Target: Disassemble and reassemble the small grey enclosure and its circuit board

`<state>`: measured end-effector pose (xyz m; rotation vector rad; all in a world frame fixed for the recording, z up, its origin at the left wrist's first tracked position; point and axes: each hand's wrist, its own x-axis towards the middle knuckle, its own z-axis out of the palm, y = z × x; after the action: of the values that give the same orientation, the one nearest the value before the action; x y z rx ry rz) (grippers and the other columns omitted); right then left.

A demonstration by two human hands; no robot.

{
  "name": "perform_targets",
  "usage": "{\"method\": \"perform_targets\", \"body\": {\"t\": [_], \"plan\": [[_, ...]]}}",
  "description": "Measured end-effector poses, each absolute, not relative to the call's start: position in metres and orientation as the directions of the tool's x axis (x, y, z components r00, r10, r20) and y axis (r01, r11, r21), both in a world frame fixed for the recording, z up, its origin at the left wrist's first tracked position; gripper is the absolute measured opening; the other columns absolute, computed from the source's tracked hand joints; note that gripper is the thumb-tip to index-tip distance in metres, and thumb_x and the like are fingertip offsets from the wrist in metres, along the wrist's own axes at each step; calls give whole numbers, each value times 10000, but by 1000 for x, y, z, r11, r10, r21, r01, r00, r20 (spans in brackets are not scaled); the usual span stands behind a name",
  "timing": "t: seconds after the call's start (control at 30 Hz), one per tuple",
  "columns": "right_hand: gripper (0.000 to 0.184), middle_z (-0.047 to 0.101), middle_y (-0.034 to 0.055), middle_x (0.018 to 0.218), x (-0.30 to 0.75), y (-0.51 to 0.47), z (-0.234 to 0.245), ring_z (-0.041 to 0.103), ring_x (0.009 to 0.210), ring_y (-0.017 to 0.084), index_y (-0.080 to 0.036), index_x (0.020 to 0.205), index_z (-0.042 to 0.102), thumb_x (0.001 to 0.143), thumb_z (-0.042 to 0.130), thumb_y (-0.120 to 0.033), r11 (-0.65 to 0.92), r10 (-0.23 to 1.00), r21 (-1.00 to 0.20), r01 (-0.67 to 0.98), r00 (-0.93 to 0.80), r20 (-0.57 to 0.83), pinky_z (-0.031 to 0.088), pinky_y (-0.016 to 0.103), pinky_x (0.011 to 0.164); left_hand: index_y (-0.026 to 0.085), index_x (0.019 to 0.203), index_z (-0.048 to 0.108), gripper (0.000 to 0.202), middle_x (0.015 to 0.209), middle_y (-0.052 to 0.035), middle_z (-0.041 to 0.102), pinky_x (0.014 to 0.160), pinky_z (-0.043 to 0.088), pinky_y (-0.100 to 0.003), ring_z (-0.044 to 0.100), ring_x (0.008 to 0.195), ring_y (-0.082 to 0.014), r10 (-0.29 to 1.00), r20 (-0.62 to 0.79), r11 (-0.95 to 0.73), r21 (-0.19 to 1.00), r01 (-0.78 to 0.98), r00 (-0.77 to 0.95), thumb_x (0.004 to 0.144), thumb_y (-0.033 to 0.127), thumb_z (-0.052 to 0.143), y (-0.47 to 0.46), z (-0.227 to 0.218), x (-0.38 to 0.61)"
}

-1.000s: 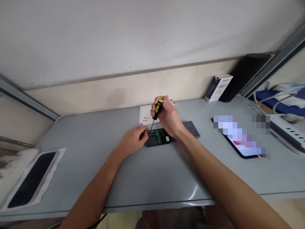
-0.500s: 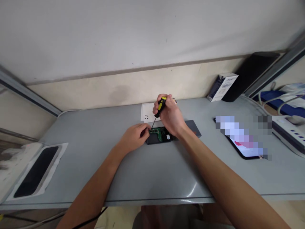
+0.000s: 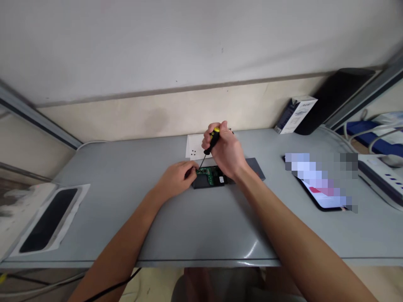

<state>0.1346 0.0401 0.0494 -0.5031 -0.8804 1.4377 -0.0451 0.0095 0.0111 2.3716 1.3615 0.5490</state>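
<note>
My right hand (image 3: 228, 149) is wrapped around a black-and-yellow screwdriver (image 3: 214, 137). The screwdriver slants down to the left, its thin shaft ending at the upper left part of a green circuit board (image 3: 210, 178). That board sits in a flat, dark, opened electronic device (image 3: 201, 182) with a small white label at its right. Closed fingers of my left hand (image 3: 180, 175) grip the device's left end, close to the screwdriver tip; the fingertips are partly hidden. A dark grey flat panel (image 3: 255, 167) lies partly under my right wrist.
White paper (image 3: 191, 144) with several small dark screw-like pieces lies behind the device. At right are a lit phone (image 3: 327, 188), a power strip (image 3: 382, 178), a small box (image 3: 296, 114) and a black cylinder (image 3: 335, 100). A dark phone-shaped panel (image 3: 48, 220) rests at left.
The screwdriver handle has turned slightly in my right hand, showing less of its yellow stripe. My left hand stays at the device's left end. The view has shifted a little.
</note>
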Motion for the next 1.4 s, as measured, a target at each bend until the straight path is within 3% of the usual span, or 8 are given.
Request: {"method": "perform_targets", "body": {"t": [0.3,0.47,0.6,0.7,0.97,1.17,1.27,1.4], "plan": [[392,528,-31,742,142,45,38,506,664,119,-257,822,483,932,729,-542,138,973,-740,-659,-49,225,455,272,647,210,973,692,222,862,-19,722,723,466,-289,623,736,-171,871,163,-482,474,737,464,952,200,472,9,11,-46],[388,573,1,770,143,44,42,555,716,147,-251,923,619,985,595,-633,124,966,-791,-599,-110,235,493,309,700,214,958,686,210,840,-11,705,705,454,-283,606,712,-166,869,171,-485,483,729,465,948,198,477,8,12,-46],[449,476,-40,677,138,42,42,474,632,144,-276,899,526,938,611,-715,142,965,-774,-617,-86,246,451,304,641,216,969,693,217,850,-14,715,725,466,-294,617,726,-175,868,174,-488,479,730,466,951,207,477,8,12,-45],[474,486,-45,695,137,42,40,479,649,132,-271,825,446,891,738,-638,177,955,-778,-602,-85,283,444,288,641,217,978,698,221,863,-15,727,743,479,-296,624,729,-174,869,169,-485,476,733,466,950,205,479,8,13,-44],[432,503,-29,707,136,38,44,490,638,133,-268,943,555,964,583,-698,134,959,-777,-615,-118,258,469,299,640,207,988,699,239,883,-27,736,742,479,-303,637,746,-180,871,172,-483,471,738,460,951,224,464,9,12,-44],[430,480,-63,686,137,40,42,474,631,110,-275,879,469,889,779,-573,195,946,-778,-597,-96,310,440,262,627,205,1015,702,264,896,-28,740,747,480,-306,634,742,-181,863,174,-496,473,728,475,970,264,448,11,11,-44],[391,569,-24,770,136,39,44,540,708,130,-272,918,553,929,693,-637,199,947,-814,-546,-105,302,473,287,671,211,999,699,255,878,-22,734,726,472,-303,625,728,-179,869,160,-484,469,739,467,962,259,451,10,13,-44],[444,511,-26,727,132,36,48,489,646,143,-289,1020,583,977,524,-726,149,961,-813,-562,-113,254,454,309,643,222,974,693,244,871,-16,731,711,471,-299,629,728,-182,870,164,-482,473,737,464,958,249,452,9,15,-45]]}}
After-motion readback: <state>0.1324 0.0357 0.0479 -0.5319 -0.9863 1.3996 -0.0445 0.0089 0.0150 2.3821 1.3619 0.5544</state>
